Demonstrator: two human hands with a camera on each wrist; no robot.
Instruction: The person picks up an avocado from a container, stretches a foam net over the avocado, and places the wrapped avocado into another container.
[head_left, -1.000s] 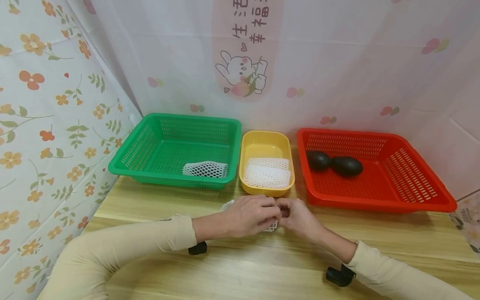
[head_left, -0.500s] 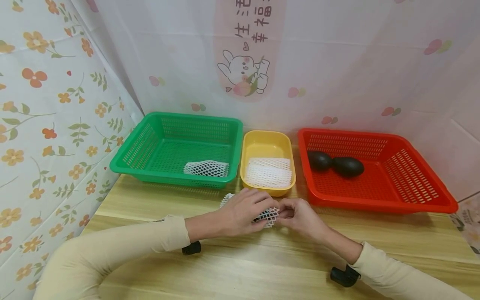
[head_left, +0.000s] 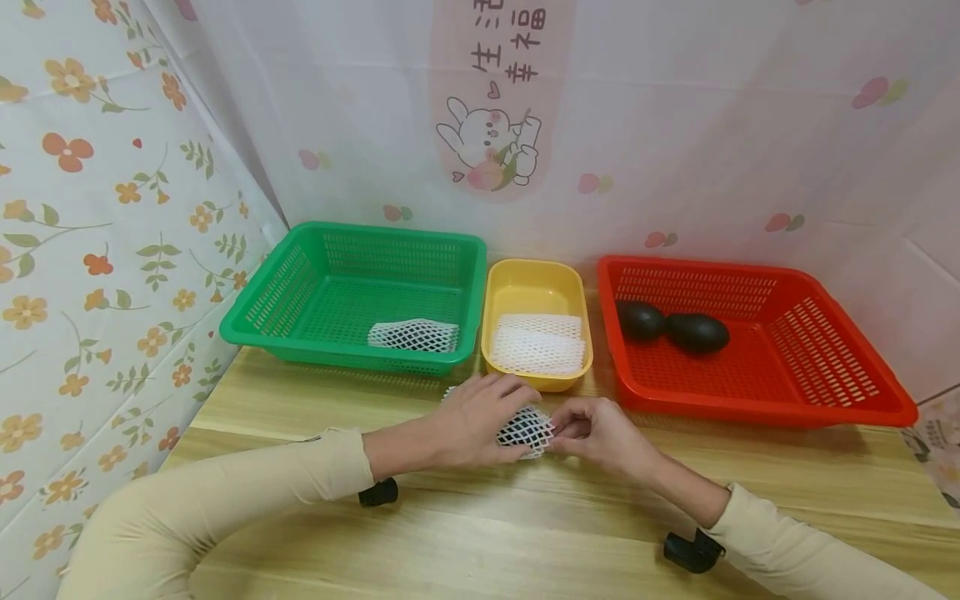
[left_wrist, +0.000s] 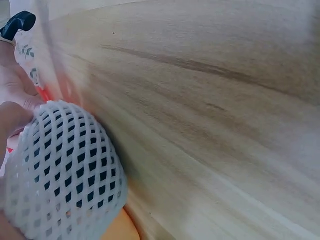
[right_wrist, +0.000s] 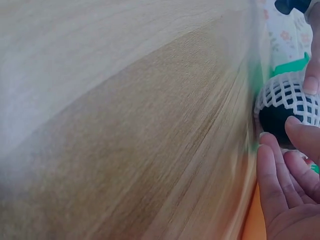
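Note:
A dark, smooth, avocado-like fruit [right_wrist: 276, 121] sits inside a white foam net sleeve [head_left: 527, 431], above the wood table in front of the yellow bin. My left hand [head_left: 474, 422] grips the sleeved fruit from above, fingers over its far side and thumb on the near side. My right hand [head_left: 600, 435] pinches the sleeve's right end between thumb and fingertips. In the right wrist view the fruit's dark end shows bare at the sleeve's opening, beside my right thumb [right_wrist: 301, 135]. The left wrist view shows the net [left_wrist: 70, 165] stretched over the dark fruit.
A green basket [head_left: 352, 354] at the left holds one netted dark fruit [head_left: 414, 335]. The yellow bin [head_left: 536, 287] holds flat white foam nets [head_left: 537, 343]. At the right, a red basket [head_left: 757, 408] contains bare dark fruits [head_left: 697, 332]. A patterned cloth [head_left: 675, 125] hangs behind.
My left hand has shifted slightly left and opened up around the fruit, so more of the netted end shows. The right fingertips stay at the sleeve's right end. The baskets look unchanged.

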